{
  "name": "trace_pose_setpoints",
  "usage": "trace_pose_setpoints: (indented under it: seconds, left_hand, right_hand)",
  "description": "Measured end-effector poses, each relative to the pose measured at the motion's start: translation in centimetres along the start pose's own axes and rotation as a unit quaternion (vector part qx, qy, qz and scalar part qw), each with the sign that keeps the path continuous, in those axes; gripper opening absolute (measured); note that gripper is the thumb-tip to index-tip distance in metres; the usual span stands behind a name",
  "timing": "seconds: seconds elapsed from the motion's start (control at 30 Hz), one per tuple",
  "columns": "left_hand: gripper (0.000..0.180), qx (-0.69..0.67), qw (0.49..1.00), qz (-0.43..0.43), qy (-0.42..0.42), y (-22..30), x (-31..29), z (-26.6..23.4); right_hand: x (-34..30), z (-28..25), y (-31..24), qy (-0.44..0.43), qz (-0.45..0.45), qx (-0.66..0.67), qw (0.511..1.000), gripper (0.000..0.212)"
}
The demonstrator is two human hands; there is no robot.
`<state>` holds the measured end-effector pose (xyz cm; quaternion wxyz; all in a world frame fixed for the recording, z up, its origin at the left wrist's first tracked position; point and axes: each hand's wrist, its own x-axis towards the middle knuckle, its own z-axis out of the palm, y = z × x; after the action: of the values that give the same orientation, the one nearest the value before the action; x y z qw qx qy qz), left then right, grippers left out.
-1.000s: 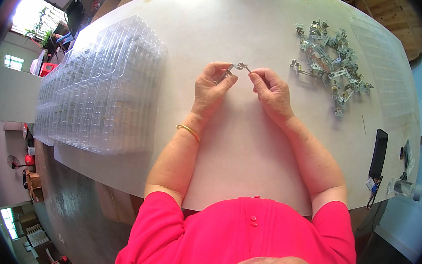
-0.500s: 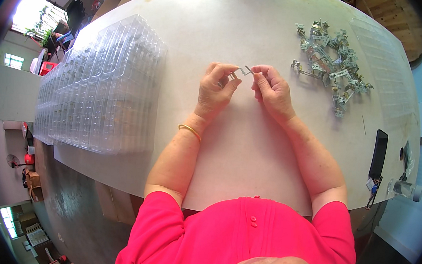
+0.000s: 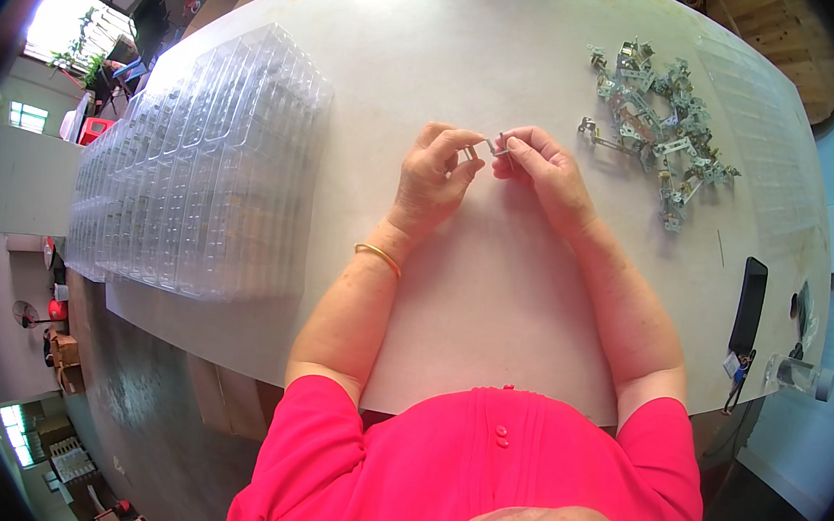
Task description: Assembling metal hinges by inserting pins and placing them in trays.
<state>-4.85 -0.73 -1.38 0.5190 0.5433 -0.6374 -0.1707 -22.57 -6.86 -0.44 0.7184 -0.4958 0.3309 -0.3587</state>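
Note:
Between my two hands, above the middle of the table, is a small bent metal bracket [image 3: 493, 148]. My left hand [image 3: 435, 173] is closed, thumb and fingertips pinching the left part of the piece. From the other side my right hand [image 3: 547, 178] grips the right end between thumb and forefinger. Fingers cover much of the part, so its full shape is hidden. To the right of my hands lies a loose heap of similar metal bracket assemblies [image 3: 680, 145], silvery with some brass-coloured pieces.
Tall stacks of clear plastic trays [image 3: 217, 164] fill the table's left side. More clear trays [image 3: 761, 122] lie at the far right. Near the right edge are a thin metal rod [image 3: 721, 248], a black phone [image 3: 748, 304], keys [image 3: 737, 368] and a clear bottle [image 3: 802, 377].
The bracket has turned in my fingers and now shows a different side. My left hand has shifted slightly right, and my right fingers have changed their hold.

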Motion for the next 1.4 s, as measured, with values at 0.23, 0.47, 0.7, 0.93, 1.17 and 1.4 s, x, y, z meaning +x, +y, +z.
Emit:
trace_pose_setpoints:
  seconds: [0.23,0.47,0.7,0.93,1.17,1.4]
  left_hand:
    - [0.031,-0.011,0.997,0.004,-0.071,0.9,-0.1,0.2]
    - [0.025,-0.139,0.979,-0.141,-0.043,0.6,0.0,-0.3]
    - [0.028,-0.166,0.970,-0.167,-0.058,-0.2,0.0,-0.4]
    - [0.032,-0.322,0.924,-0.196,-0.064,1.2,0.4,-1.5]
    - [0.035,-0.291,0.944,-0.145,-0.048,0.1,0.5,-1.1]
    - [0.030,-0.317,0.935,-0.157,-0.015,0.1,0.6,-0.7]
  right_hand:
    - [0.2,-0.7,0.4,0.006,-0.015,0.033,0.999,0.017]
    - [-0.2,-0.2,0.9,0.017,-0.148,-0.034,0.988,0.013]
    - [0.1,0.1,2.0,-0.001,-0.254,-0.154,0.955,0.007]
    - [-0.2,0.1,0.9,0.049,-0.089,0.000,0.995,0.011]
    - [0.5,-0.7,1.4,0.061,-0.034,0.241,0.968,0.012]
    - [0.1,0.2,1.5,-0.006,0.000,0.235,0.972,0.013]
